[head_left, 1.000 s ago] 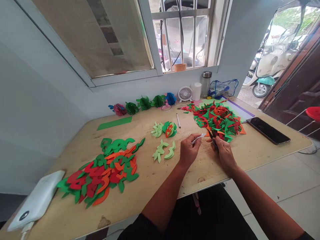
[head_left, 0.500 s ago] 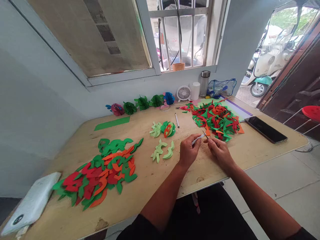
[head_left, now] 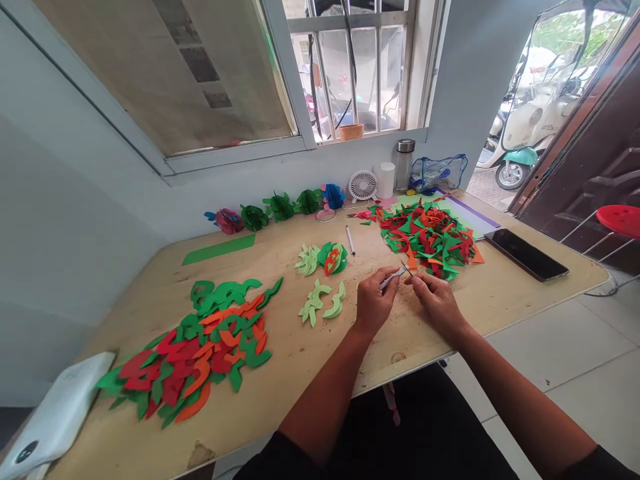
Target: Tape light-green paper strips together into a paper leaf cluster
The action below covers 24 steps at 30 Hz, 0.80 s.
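My left hand is closed around a slim whitish-lavender strip-like tool, which points up and to the right. Close beside it, my right hand pinches a thin dark stick with its tip slanting up to the left. The two slender pieces meet or nearly meet between my fingers; their exact kinds are too small to make out. Left of my hands lie pale green paper cutouts. Behind them sit more cutouts, green with an orange-red leaf shape.
Green, red and orange cutouts form a heap at left. Paper scraps pile up behind my right hand, near a black phone. A white pen, a small fan and paper ornaments stand or lie farther back.
The whole view has shifted slightly, so the table's things appear a little farther left and up. Both hands keep their grips, with the thin dark stick at a slightly different angle.
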{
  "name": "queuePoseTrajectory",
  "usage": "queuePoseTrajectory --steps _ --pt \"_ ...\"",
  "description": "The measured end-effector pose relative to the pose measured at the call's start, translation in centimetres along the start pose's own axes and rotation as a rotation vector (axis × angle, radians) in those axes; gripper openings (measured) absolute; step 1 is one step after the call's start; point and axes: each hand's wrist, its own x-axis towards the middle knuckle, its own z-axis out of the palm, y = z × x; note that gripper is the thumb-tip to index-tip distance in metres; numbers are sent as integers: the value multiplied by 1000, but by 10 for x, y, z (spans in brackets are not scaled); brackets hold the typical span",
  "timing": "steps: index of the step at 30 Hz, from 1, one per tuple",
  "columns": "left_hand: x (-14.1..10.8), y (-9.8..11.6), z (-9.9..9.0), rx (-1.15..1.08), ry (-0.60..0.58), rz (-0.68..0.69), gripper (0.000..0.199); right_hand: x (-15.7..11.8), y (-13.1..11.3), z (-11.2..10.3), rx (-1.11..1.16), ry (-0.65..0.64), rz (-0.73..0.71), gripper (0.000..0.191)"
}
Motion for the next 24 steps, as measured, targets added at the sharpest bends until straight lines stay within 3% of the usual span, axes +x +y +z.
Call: queuePoseTrajectory --steps 24 --pt "-2 -5 1 -2 -11 0 21 -1 -1 0 -244 66 -128 34"
